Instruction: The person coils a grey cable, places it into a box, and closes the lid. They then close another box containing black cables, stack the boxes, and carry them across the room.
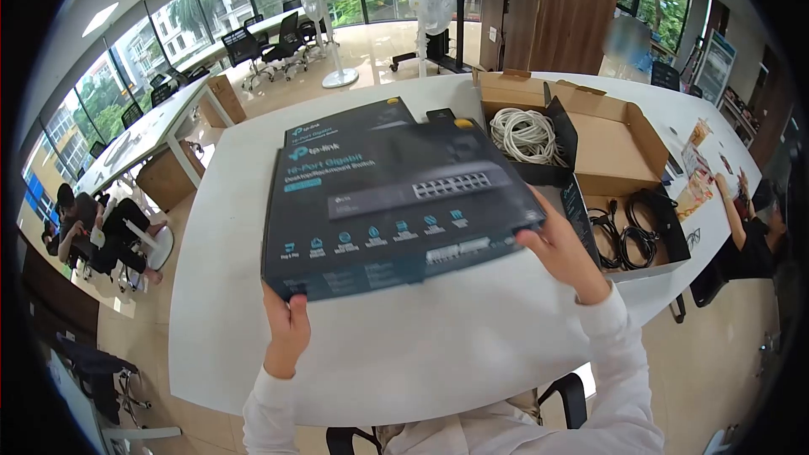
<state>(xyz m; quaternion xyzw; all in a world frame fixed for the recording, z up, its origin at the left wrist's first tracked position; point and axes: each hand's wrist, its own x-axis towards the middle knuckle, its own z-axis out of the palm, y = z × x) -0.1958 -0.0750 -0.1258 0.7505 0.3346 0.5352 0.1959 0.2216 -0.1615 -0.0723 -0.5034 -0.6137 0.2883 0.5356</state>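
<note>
A dark TP-Link network switch box (379, 232) is held tilted above the table, its printed top facing me. My left hand (286, 327) grips its near left corner, thumb on the front side. At the right end, my right hand (560, 244) closes around the near corner. Behind it, a second TP-Link box (350, 120) shows partly. To the right, a coil of white cable (527, 136) lies in an open box (539, 175). Several black cables (628, 236) rest in another open box (666, 181) with its brown lid folded back.
The white table (404, 345) curves around in front of me. Snack bags (695, 194) lie at its right end, beside a seated person (750, 240). Two people (88, 232) sit at the far left. Standing fans (434, 4) and office chairs (291, 38) are farther back.
</note>
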